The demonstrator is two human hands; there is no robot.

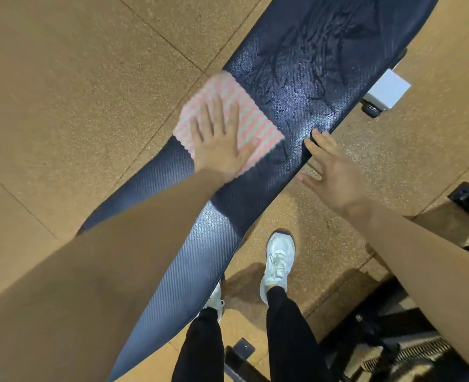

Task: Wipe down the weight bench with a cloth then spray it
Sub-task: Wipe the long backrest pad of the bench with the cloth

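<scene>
A long dark blue textured weight bench (pixel 205 244) runs diagonally from the lower left to the upper right. Its far part shines with wet streaks (pixel 318 56). A pink and white patterned cloth (pixel 255 117) lies flat on the pad near the middle. My left hand (pixel 222 144) presses down on the cloth with fingers spread and straight. My right hand (pixel 335 166) rests at the bench's near edge, fingertips touching the edge of the pad, holding nothing. No spray bottle is in view.
Tan speckled rubber floor tiles (pixel 62 92) surround the bench. A white frame end with a black wheel (pixel 385 92) sticks out under the far part. My white shoes (pixel 278 260) stand beside the bench. Black equipment frames (pixel 393 334) sit at the lower right.
</scene>
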